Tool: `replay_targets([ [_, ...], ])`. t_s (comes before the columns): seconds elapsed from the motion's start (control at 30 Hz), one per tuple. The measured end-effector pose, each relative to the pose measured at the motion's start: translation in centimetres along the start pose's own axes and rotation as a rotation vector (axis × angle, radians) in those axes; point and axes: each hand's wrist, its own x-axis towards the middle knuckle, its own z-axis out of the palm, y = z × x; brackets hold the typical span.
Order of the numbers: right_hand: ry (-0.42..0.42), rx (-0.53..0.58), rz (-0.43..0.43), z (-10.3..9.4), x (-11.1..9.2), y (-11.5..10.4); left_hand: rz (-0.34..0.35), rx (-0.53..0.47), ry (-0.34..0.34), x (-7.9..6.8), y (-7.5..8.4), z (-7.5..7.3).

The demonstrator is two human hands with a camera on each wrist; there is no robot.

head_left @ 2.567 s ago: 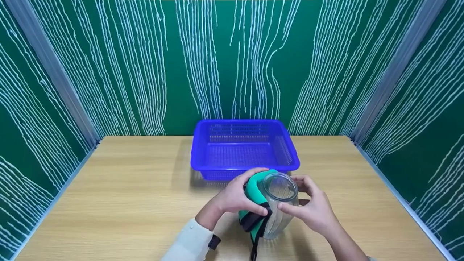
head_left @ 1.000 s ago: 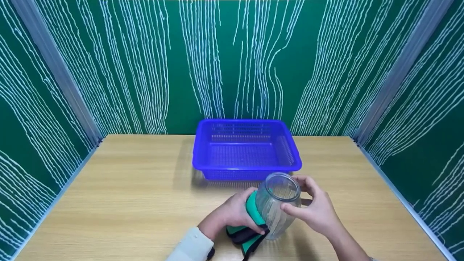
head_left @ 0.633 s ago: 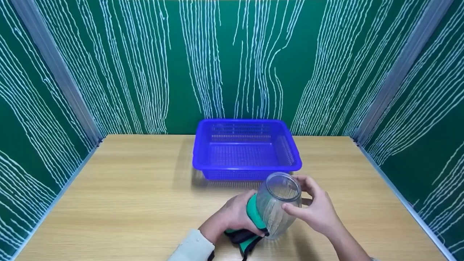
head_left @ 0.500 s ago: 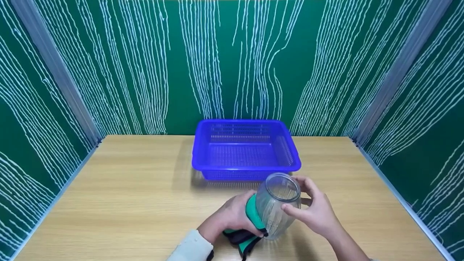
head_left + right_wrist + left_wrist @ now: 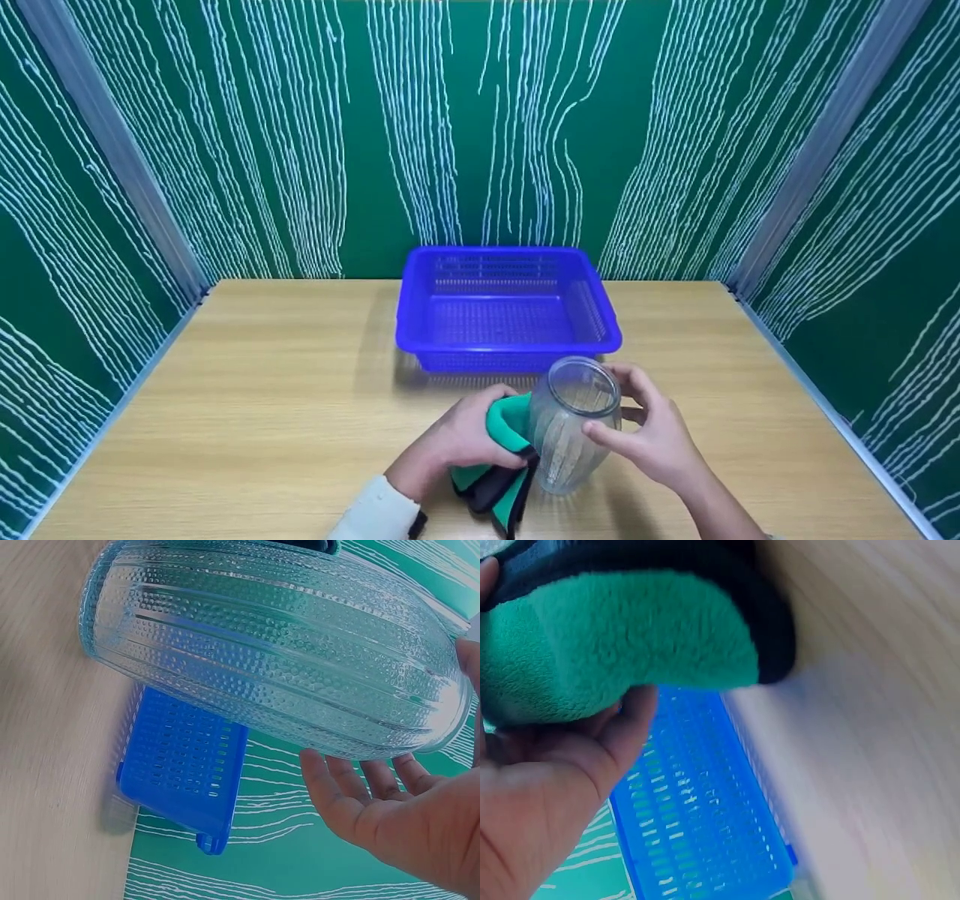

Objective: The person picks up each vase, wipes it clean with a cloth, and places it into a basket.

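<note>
My right hand (image 5: pixel 652 435) grips a clear glass jar (image 5: pixel 570 450) near its rim, thumb in front and fingers behind. The ribbed, dotted glass (image 5: pixel 262 652) fills much of the right wrist view. Its mouth faces up; whether the base touches the table cannot be told. My left hand (image 5: pixel 472 431) holds a folded green cloth with black edging (image 5: pixel 510 420) at the jar's left side. Loose folds of it hang below the thumb. In the left wrist view, the fuzzy green face of the cloth (image 5: pixel 645 630) hides most of the fingers.
Behind the jar, a blue plastic basket (image 5: pixel 510 349) with perforated walls stands on the wooden table (image 5: pixel 262 405). Green panels with white wavy lines (image 5: pixel 510 120) enclose the back and sides, with metal posts (image 5: pixel 817 150) at the corners.
Along the jar's side, my left hand has wiped downward with the cloth, then drawn back slightly to the left and up. The right hand and the jar have hardly moved.
</note>
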Motion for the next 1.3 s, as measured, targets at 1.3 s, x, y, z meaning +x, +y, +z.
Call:
replay_targets([
  [1.3,-0.075,-0.059,-0.017,0.1,-0.2,0.0,0.186,0.853,0.467,1.2,1.1,-4.1],
])
